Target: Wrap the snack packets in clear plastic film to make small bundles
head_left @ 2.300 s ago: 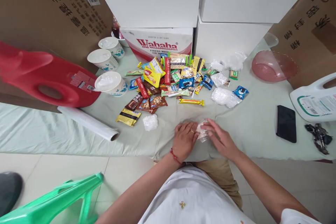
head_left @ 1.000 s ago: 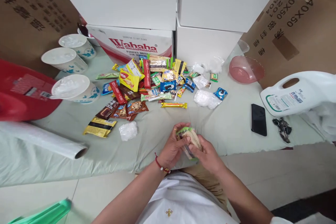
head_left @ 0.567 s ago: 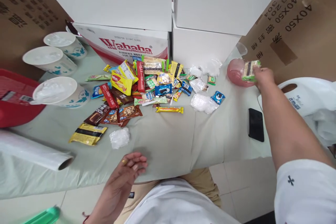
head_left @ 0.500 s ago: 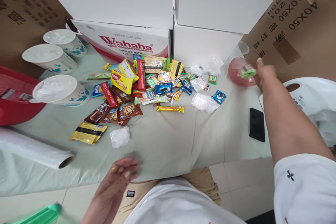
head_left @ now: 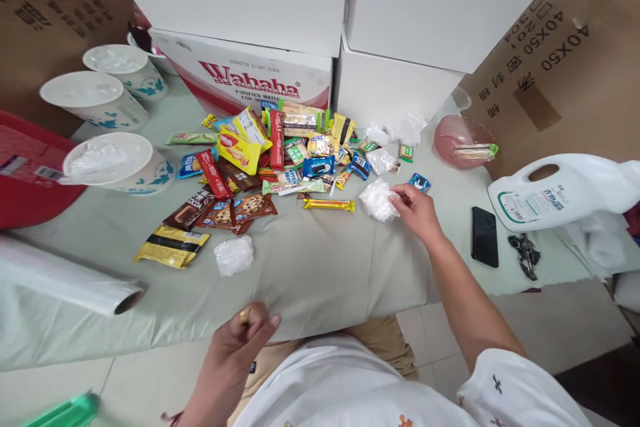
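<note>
My right hand (head_left: 416, 211) reaches over the table with its fingertips closed on the right side of a crumpled clump of clear plastic wrap (head_left: 379, 200). A small blue snack packet (head_left: 419, 181) lies just beyond those fingers. My left hand (head_left: 246, 335), with a ring on one finger, hovers by the table's front edge. Its fingers are curled in, and nothing shows in them. Nearest to it is another square clump of clear plastic (head_left: 235, 255). At the far right, a green-ended snack packet (head_left: 475, 151) rests in a translucent pink bowl (head_left: 447, 133).
Many wrapped snacks (head_left: 280, 167) are heaped mid-table before a Wahaha carton (head_left: 240, 80). Paper tubs (head_left: 120, 170) and a roll of plastic film (head_left: 65, 277) stand or lie at left. A phone (head_left: 485, 237), keys (head_left: 525, 257) and a white jug (head_left: 555, 193) are at right.
My right hand has let go of the green-ended packet, now in the pink bowl, and moved left onto the plastic wrap. My left hand's fingers have curled in further.
</note>
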`<state>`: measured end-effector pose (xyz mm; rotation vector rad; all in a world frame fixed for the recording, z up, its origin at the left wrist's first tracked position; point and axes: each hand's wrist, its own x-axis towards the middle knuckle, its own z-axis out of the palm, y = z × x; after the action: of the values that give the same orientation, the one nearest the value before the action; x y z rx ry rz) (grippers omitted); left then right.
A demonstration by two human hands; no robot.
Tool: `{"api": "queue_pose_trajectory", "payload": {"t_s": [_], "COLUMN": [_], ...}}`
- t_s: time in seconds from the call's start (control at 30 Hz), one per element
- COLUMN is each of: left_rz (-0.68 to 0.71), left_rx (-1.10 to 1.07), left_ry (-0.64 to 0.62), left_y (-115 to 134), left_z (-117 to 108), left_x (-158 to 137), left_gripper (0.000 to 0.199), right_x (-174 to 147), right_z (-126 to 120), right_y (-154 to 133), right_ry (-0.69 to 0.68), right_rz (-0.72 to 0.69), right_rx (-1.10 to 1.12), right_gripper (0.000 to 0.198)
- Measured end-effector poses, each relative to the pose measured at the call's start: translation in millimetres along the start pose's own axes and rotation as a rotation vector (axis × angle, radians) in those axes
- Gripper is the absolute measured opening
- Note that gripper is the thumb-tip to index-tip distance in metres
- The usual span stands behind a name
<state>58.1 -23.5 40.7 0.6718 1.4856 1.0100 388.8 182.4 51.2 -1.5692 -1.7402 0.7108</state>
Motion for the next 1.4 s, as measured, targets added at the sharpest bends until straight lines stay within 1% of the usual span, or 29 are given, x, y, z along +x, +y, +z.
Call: {"api": "queue_pose_trajectory", "payload": {"t_s": [0.03, 0.07, 0.1, 0.13, 0.2, 0.23, 0.27, 0.3, 0.37, 0.47, 0.53, 0.6, 0.63, 0.67, 0.73, 0.77, 0.8, 0.83, 0.9, 0.93, 1.0, 1.03, 1.13, 1.17, 1.2, 1.27, 1.33, 1.4], "left_rz": [-0.002, -0.022, -0.058, -0.102, -0.183, -0.201, -0.203, -0.193, -0.157, -0.069, -0.007, 0.038, 0.076, 0.134, 0.284, 0.340, 0.363, 0.361, 0.331, 0.314, 0.255, 0.208, 0.067, 0.038, 0.016, -0.011, -0.019, -0.014], "left_rx": [-0.053, -0.128, -0.218, -0.310, -0.454, -0.489, -0.502, -0.498, -0.476, -0.474, -0.500, -0.478, -0.432, -0.364, -0.209, -0.151, -0.114, -0.092, -0.056, -0.043, -0.064, -0.106, -0.269, -0.302, -0.319, -0.319, -0.284, -0.248], "left_ry": [-0.065, -0.138, -0.205, -0.257, -0.333, -0.352, -0.354, -0.338, -0.264, -0.150, -0.149, -0.145, -0.109, -0.042, 0.108, 0.120, 0.073, -0.012, -0.201, -0.255, -0.270, -0.260, -0.216, -0.195, -0.175, -0.154, -0.183, -0.258], "left_y": [3.6, 7.1, 10.3, 13.0, 16.2, 16.5, 16.1, 15.2, 14.2, 22.5, 36.4, 52.7, 59.7, 64.9, 68.0, 65.8, 61.4, 55.5, 41.8, 35.5, 26.1, 23.6, 22.7, 23.3, 23.8, 23.0, 20.2, 17.0], "left_z": [9.7, 19.5, 29.1, 38.4, 54.5, 60.8, 65.7, 69.2, 73.1, 76.1, 78.6, 81.0, 81.8, 82.3, 83.5, 84.7, 86.6, 89.2, 96.0, 99.1, 102.3, 101.6, 92.3, 88.5, 85.4, 82.8, 85.3, 90.1], "left_x": [5.2, 10.3, 15.1, 19.7, 27.8, 31.2, 34.5, 37.8, 45.2, 60.0, 71.3, 79.5, 81.3, 80.9, 74.1, 68.2, 61.5, 54.8, 44.1, 41.2, 41.0, 43.1, 52.8, 55.6, 57.6, 59.0, 57.1, 53.3], "left_gripper": [0.054, 0.049, 0.046, 0.047, 0.056, 0.057, 0.054, 0.049, 0.044, 0.045, 0.046, 0.051, 0.052, 0.051, 0.045, 0.041, 0.040, 0.040, 0.040, 0.037, 0.025, 0.023, 0.036, 0.040, 0.043, 0.046, 0.049, 0.050], "right_x": [-12.9, -27.3, -42.4, -57.5, -84.3, -94.6, -102.2, -107.1, -109.0, -99.1, -90.9, -86.0, -85.5, -86.3, -91.6, -95.7, -100.5, -105.5, -114.5, -117.9, -121.0, -120.8, -117.0, -116.3, -116.4, -119.2, -123.1, -124.8], "right_z": [5.1, 11.4, 19.1, 27.9, 45.9, 53.4, 58.9, 62.0, 60.7, 44.5, 30.5, 19.2, 15.9, 14.5, 17.9, 22.6, 28.7, 35.9, 50.2, 55.9, 61.8, 61.6, 51.6, 47.1, 43.2, 39.0, 41.0, 47.5], "right_y": [-9.6, -20.0, -30.4, -40.0, -54.1, -57.8, -59.3, -58.5, -51.8, -37.6, -31.3, -29.0, -29.1, -29.8, -33.2, -36.1, -39.9, -44.6, -55.7, -61.3, -69.5, -71.3, -66.4, -62.8, -59.4, -56.0, -58.5, -64.6], "right_ry": [0.033, 0.033, -0.005, -0.073, -0.241, -0.297, -0.317, -0.296, -0.157, 0.123, 0.248, 0.303, 0.312, 0.309, 0.281, 0.260, 0.230, 0.184, 0.041, -0.043, -0.178, -0.213, -0.217, -0.193, -0.160, -0.110, -0.138, -0.227], "right_rz": [0.027, 0.064, 0.104, 0.139, 0.173, 0.172, 0.167, 0.163, 0.194, 0.335, 0.426, 0.481, 0.500, 0.513, 0.533, 0.546, 0.560, 0.576, 0.597, 0.600, 0.599, 0.605, 0.655, 0.654, 0.624, 0.481, 0.310, 0.192], "right_rx": [0.136, 0.260, 0.362, 0.436, 0.497, 0.494, 0.481, 0.466, 0.466, 0.577, 0.708, 0.827, 0.873, 0.906, 0.945, 0.949, 0.941, 0.923, 0.865, 0.830, 0.773, 0.761, 0.800, 0.810, 0.804, 0.744, 0.663, 0.600], "right_gripper": [0.025, 0.028, 0.029, 0.029, 0.027, 0.026, 0.024, 0.022, 0.020, 0.023, 0.029, 0.035, 0.037, 0.038, 0.038, 0.038, 0.037, 0.038, 0.039, 0.041, 0.044, 0.047, 0.052, 0.052, 0.050, 0.042, 0.032, 0.030]}}
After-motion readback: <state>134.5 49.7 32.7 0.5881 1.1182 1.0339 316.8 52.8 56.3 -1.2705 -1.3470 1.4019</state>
